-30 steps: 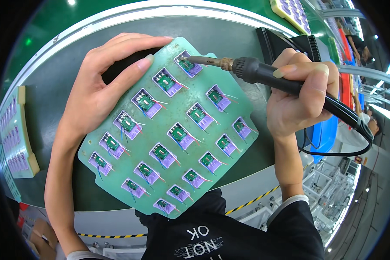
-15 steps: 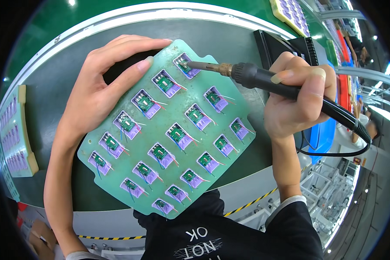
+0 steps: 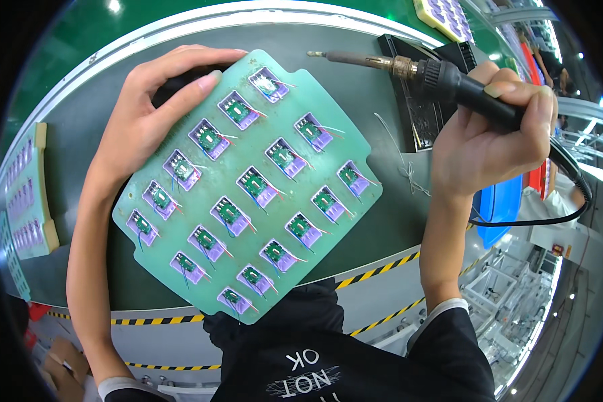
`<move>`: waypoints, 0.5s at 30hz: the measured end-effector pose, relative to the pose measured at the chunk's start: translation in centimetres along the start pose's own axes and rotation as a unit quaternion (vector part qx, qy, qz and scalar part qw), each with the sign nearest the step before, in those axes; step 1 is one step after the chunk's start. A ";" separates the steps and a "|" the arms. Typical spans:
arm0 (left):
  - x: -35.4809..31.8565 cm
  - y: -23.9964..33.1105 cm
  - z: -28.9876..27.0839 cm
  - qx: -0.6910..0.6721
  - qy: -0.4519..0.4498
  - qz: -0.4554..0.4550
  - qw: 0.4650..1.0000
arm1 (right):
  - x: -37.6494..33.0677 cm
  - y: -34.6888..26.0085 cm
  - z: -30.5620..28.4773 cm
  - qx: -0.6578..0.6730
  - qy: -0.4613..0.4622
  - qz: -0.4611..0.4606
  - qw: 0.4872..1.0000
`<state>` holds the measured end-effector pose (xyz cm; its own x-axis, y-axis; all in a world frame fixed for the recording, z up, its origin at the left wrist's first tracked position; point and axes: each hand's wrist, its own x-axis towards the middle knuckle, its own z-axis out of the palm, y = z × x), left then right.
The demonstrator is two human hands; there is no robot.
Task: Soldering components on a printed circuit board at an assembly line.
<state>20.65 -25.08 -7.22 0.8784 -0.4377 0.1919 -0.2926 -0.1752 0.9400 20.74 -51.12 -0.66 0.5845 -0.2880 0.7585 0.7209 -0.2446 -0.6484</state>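
My left hand (image 3: 144, 110) grips the upper left edge of a green fixture board (image 3: 181, 251), its thumb on the top face and fingers along the far edge. Purple housings in several rows sit in the board, each with a small green circuit board (image 3: 258, 184) and thin red, blue and white wires. In my right hand (image 3: 499, 134) is a black-handled soldering iron (image 3: 442, 80), held like a pen. Its tip points left, beyond the board's upper corner and apart from the housings.
A black box-shaped holder (image 3: 409, 94) stands beyond my right hand. Loose pale wires (image 3: 412, 177) lie on the dark tabletop (image 3: 355, 94). Another board of purple parts (image 3: 30, 194) lies at far left, one more (image 3: 443, 19) at far right. A blue bin (image 3: 499, 211) sits past my right wrist.
The soldering iron has lifted off the top housing and moved up and right with my right hand. The board has shifted slightly left and up with my left hand.
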 end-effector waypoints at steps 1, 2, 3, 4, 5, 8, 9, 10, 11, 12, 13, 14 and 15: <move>0.1 0.1 0.2 -0.013 -0.002 -0.011 1.000 | 0.3 -0.4 -0.5 0.015 -0.022 0.018 0.999; 0.1 0.1 0.3 -0.011 -0.006 -0.009 1.000 | 0.4 -0.4 -1.0 0.014 -0.021 0.018 1.000; 0.1 0.4 0.2 -0.008 -0.006 -0.011 1.000 | 0.5 -0.4 -1.3 0.026 -0.021 0.011 0.999; 0.0 0.6 0.2 -0.008 -0.003 -0.018 1.000 | 0.6 -0.4 -1.5 0.037 -0.021 0.004 0.999; -0.1 0.8 0.2 -0.009 -0.001 -0.027 1.000 | 0.4 -0.5 -1.5 0.024 -0.004 0.000 1.000; 0.1 0.5 0.4 -0.012 0.006 -0.037 0.999 | 0.2 -0.4 -3.1 0.083 -0.074 0.042 0.993; 0.2 0.5 0.6 -0.011 0.008 -0.043 0.999 | 0.0 -0.1 -3.6 0.099 -0.085 0.059 0.990; 0.2 0.5 0.7 -0.012 0.008 -0.045 0.999 | -0.2 0.1 -4.0 0.100 -0.086 0.061 0.989; 0.3 0.6 0.8 -0.014 0.010 -0.053 0.998 | -0.4 0.2 -4.1 0.119 -0.104 0.084 0.984; 0.4 0.8 0.8 -0.014 0.011 -0.061 0.998 | -0.5 0.1 -4.2 0.139 -0.120 0.107 0.977; 0.4 0.9 0.7 -0.013 0.010 -0.062 0.998 | -0.4 -0.1 -4.1 0.137 -0.159 0.091 0.973; 0.3 1.0 0.6 0.001 0.012 -0.053 0.999 | -0.5 0.1 -3.9 0.159 -0.149 0.073 0.973; 0.4 0.8 0.7 0.011 0.012 -0.042 0.999 | -0.8 0.5 -3.9 0.178 -0.140 0.053 0.973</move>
<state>20.49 -25.96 -6.61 0.9090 -0.3990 0.1205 -0.2261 -0.2290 0.9468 19.25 -54.60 -1.84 0.7058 -0.0187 0.7082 0.7046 0.1225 -0.6990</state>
